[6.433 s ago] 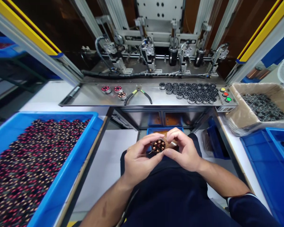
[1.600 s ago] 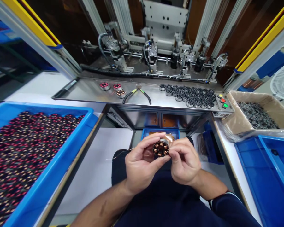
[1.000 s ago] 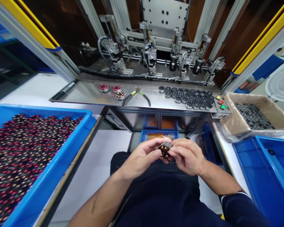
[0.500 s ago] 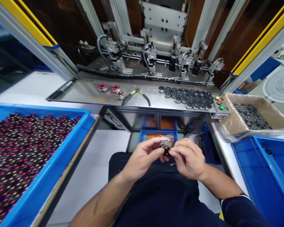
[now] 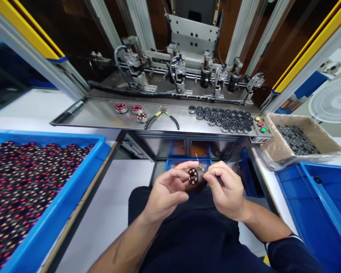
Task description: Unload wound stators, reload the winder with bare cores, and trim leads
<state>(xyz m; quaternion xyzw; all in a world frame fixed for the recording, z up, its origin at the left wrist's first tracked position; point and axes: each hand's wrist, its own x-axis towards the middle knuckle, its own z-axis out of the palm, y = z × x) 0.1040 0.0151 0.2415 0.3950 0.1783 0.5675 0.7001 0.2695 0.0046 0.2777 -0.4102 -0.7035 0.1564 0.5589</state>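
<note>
A motor stator (image 5: pixel 193 176) with copper windings on a dark core is in front of my lap, its wound face turned to the left. My left hand (image 5: pixel 169 189) supports it with the fingers; the thumb stands off it. On its far right side, loose copper wire (image 5: pixel 202 167) sticks out. My right hand (image 5: pixel 224 189) is closed in a pinch at that side, on the wire as far as I can see; the fingertips partly hide it. Beyond both hands, cutting pliers (image 5: pixel 162 118) with black and green handles lie on the metal shelf (image 5: pixel 99 113).
Several wound stators (image 5: pixel 121 108) lie left of the pliers, bare cores (image 5: pixel 230 119) to the right. A blue bin (image 5: pixel 100 146) full of stators is at left. At right are a carton (image 5: pixel 298 155) of parts, blue bins (image 5: pixel 295 197) and push buttons (image 5: pixel 260 124). Machine fixtures (image 5: pixel 179 72) stand behind.
The stator has turned so its wound face points left. My left thumb has come off it. My right hand stays pinched at its right side, and the view has shifted slightly.
</note>
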